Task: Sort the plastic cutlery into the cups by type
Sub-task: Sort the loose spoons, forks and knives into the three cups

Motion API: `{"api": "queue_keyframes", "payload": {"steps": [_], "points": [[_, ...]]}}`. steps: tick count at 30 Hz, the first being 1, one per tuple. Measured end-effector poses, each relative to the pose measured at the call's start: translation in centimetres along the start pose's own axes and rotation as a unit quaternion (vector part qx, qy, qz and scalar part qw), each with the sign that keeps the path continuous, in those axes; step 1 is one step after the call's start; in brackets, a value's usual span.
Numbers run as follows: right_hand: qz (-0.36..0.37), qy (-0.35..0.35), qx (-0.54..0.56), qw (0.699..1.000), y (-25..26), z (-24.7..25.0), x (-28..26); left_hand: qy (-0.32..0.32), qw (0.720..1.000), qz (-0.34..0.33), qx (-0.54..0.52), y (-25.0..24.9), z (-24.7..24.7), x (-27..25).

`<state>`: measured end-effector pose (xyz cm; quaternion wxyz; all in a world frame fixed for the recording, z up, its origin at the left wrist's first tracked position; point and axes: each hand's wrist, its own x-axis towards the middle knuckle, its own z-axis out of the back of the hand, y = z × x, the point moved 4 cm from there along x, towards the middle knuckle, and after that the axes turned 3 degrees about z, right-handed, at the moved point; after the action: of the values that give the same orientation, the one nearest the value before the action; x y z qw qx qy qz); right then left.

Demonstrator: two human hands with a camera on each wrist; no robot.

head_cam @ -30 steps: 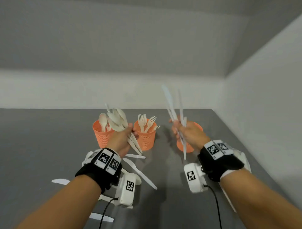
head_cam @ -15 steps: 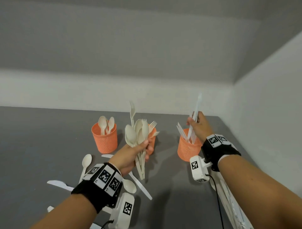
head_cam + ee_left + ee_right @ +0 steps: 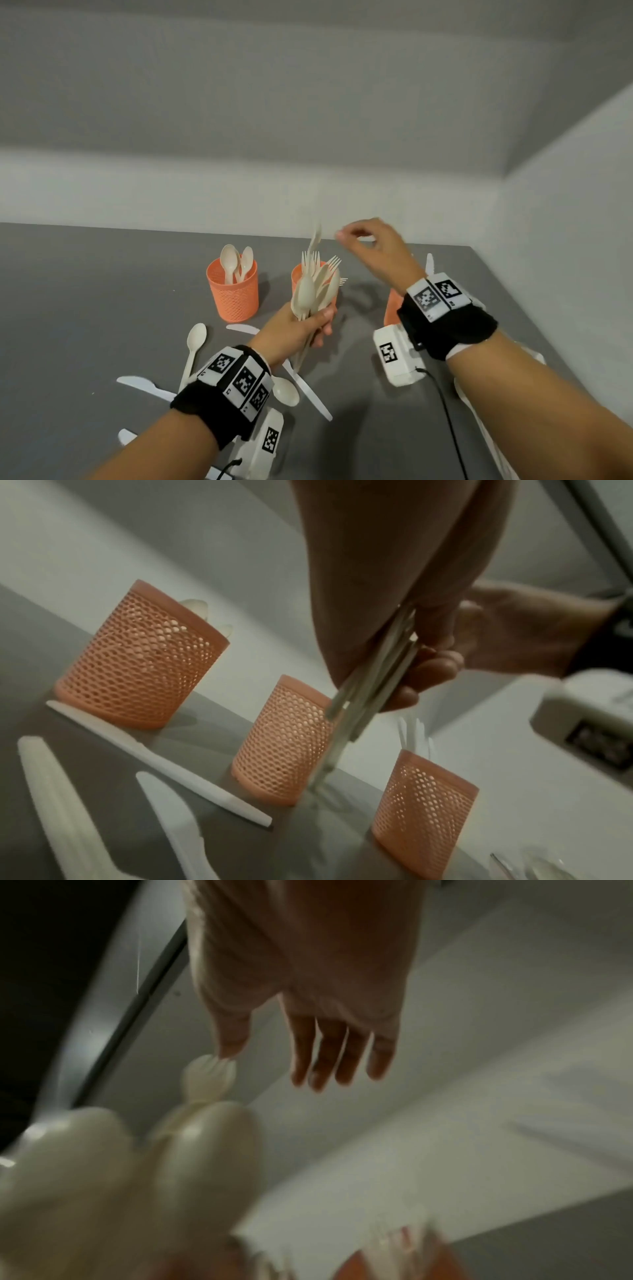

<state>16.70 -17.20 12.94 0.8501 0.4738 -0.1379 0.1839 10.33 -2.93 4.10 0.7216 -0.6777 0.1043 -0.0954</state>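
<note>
My left hand (image 3: pixel 313 322) grips a bundle of cream spoons and forks (image 3: pixel 313 291) by the handles and holds it upright in front of the middle orange mesh cup (image 3: pixel 297 274), which has forks in it. In the left wrist view the fingers (image 3: pixel 428 658) curl round the handles (image 3: pixel 373 680). My right hand (image 3: pixel 354 236) hovers empty just above the bundle's top, fingers straight. Its thumb (image 3: pixel 229 1034) is close to a fork's tines (image 3: pixel 209 1077). The left cup (image 3: pixel 233 291) holds spoons. The right cup (image 3: pixel 392 308), partly hidden by my wrist, holds knives (image 3: pixel 430 262).
Loose cutlery lies on the grey table (image 3: pixel 85 308) near my left wrist: a spoon (image 3: pixel 195 342), a second spoon (image 3: pixel 284 390), and white knives (image 3: pixel 144 387) (image 3: pixel 308 390) (image 3: pixel 243 329). White walls close off the back and the right side.
My right hand let go of its white knives at the right cup and moved left and up over the bundle, empty. The left hand keeps its bundle, a little farther forward.
</note>
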Motion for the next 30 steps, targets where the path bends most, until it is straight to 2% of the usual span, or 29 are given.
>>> {"api": "queue_keyframes", "payload": {"steps": [2,4,5,7,10,12,14,16,17,21,22,24,26,28,30], "points": [[-0.074,0.134,0.062,0.986,1.3,-3.1,-0.7,-0.012,0.999,0.004,0.034,0.2,0.0,0.0],[-0.117,0.169,0.116,0.972,2.3,-5.0,-1.1,-0.012,0.998,0.005,0.065,0.4,0.1,-0.2],[-0.118,0.157,0.137,0.971,2.8,-5.3,-0.9,-0.011,0.997,0.008,0.079,0.4,0.2,-0.4],[-0.102,0.087,0.188,0.973,3.9,-4.9,-0.1,-0.021,0.994,0.024,0.109,0.7,0.7,-0.7],[-0.046,-0.033,0.272,0.961,5.8,-2.8,0.7,-0.085,0.983,0.054,0.153,1.5,2.4,-1.0],[-0.023,-0.012,0.212,0.977,6.9,-3.1,0.4,-0.153,0.97,0.052,0.184,1.6,4.0,-1.2],[-0.028,0.061,0.076,0.995,7.0,-4.9,-0.8,-0.208,0.96,0.042,0.182,1.2,4.6,-1.3],[-0.038,0.134,-0.031,0.99,6.6,-7.7,-2.4,-0.235,0.959,0.019,0.156,0.4,4.9,-1.5],[-0.043,0.149,-0.073,0.985,6.4,-8.7,-3.2,-0.234,0.962,0.007,0.141,0.2,4.7,-1.5],[-0.031,0.111,-0.141,0.983,6.2,-10.7,-4.2,-0.245,0.964,-0.021,0.103,0.0,4.6,-1.7],[-0.034,0.102,-0.12,0.987,6.2,-10.8,-4.2,-0.253,0.962,-0.027,0.097,0.2,4.7,-1.8],[-0.053,0.102,0.006,0.993,6.4,-10.9,-4.1,-0.251,0.965,-0.022,0.075,0.6,5.1,-1.8],[-0.079,0.095,0.121,0.985,7.0,-10.4,-4.0,-0.228,0.971,-0.014,0.067,1.1,5.4,-1.7],[-0.104,0.045,0.183,0.977,6.9,-9.5,-3.1,-0.196,0.978,-0.009,0.073,1.3,5.8,-1.6],[-0.093,-0.043,0.228,0.968,6.3,-8.0,-1.3,-0.167,0.985,0.001,0.048,1.5,6.2,-1.5]]}}
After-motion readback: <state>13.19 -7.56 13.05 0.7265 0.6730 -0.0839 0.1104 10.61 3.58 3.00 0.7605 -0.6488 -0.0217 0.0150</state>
